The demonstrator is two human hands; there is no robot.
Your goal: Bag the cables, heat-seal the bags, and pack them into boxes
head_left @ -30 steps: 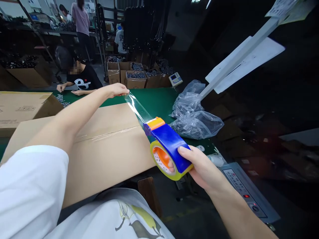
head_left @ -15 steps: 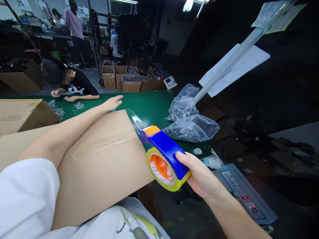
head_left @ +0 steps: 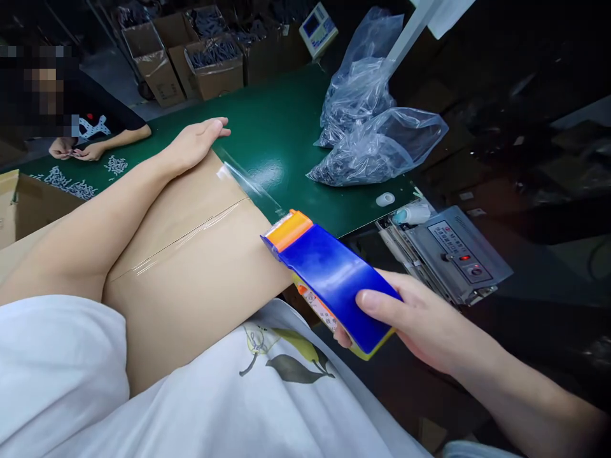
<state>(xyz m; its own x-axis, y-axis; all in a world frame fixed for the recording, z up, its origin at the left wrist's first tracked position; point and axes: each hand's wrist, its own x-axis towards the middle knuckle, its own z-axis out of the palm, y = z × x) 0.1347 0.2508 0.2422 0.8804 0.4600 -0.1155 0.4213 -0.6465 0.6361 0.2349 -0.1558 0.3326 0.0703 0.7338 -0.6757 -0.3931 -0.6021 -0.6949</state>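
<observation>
My right hand (head_left: 410, 318) is wrapped around a blue and orange tape dispenser (head_left: 334, 273), thumb on top. The dispenser tilts at the right-hand edge of a cardboard box (head_left: 210, 305). A strip of clear tape (head_left: 248, 181) runs from the box's far right corner to the dispenser's toothed orange end. At that far corner, my left hand (head_left: 198, 143) rests against the box, fingers stretched out and holding nothing. My left forearm lies across the box top, where a taped seam (head_left: 191, 235) shows.
On the green table (head_left: 267, 121) sit clear plastic bags (head_left: 372, 146) of small dark parts, a small white roll (head_left: 385, 199) and a pile of small pieces (head_left: 67, 184). A grey sealing machine (head_left: 458, 248) stands at right. A co-worker's hands (head_left: 79, 149) are at far left.
My right hand has turned the dispenser so its blue top faces me more. My left hand has settled against the box's far corner. The view has tipped downward.
</observation>
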